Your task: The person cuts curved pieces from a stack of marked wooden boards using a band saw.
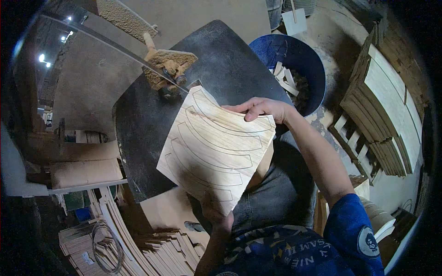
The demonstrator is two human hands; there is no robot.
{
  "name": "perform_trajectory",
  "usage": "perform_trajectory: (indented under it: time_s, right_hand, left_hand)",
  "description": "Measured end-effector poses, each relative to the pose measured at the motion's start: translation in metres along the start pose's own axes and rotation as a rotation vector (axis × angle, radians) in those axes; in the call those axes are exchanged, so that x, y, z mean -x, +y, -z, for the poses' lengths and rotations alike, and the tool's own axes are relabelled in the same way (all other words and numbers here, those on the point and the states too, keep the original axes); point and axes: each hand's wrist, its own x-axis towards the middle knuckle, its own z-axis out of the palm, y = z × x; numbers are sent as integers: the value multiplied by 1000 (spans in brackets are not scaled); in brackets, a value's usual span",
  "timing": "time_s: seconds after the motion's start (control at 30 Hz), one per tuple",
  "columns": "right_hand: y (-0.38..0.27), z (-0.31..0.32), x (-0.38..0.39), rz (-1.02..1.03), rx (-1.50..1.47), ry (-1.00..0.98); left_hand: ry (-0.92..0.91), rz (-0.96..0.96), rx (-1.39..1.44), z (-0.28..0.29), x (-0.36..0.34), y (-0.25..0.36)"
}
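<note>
A pale plywood board (216,149) with several curved outlines drawn on it lies tilted on the dark saw table (138,133). Its far corner meets the thin band-saw blade (172,79) below a sawdust-caked blade guide (168,64). My right hand (264,109) grips the board's upper right edge, fingers on top. My left hand (214,214) holds the board's near corner from underneath, mostly hidden by the wood.
A blue bin (299,69) with wood offcuts stands past the table on the right. Stacked plywood sheets (389,110) lie at far right. Curved cut strips (152,248) are piled on the floor at lower left, beside a wire coil (106,248).
</note>
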Motion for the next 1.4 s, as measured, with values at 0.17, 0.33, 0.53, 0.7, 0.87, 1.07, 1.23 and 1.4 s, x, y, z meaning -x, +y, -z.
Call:
perform_trajectory:
  time_s: [0.17,0.33,0.53,0.7,0.87,1.07,1.23,1.4]
  right_hand:
    - [3,2,-3,-4,36,12]
    - [2,4,-3,13,91,-42]
    - [-1,2,0,27,119,-22]
    - [-4,0,-2,30,103,-6]
    - [-1,0,-5,29,83,36]
    - [0,4,-8,38,90,29]
    - [2,6,-8,71,125,-3]
    - [2,5,-8,91,92,-8]
  left_hand:
    - [28,-34,-210,0,4,-2]
    - [106,26,75,-11,15,-8]
    - [81,532,777,-26,29,-34]
    - [128,144,331,-17,10,-17]
    - [237,-73,135,-18,-9,-7]
    - [211,-180,-127,-17,-1,-14]
    - [-41,726,649,-16,-4,-6]
    - [174,1127,1262,-16,-18,-1]
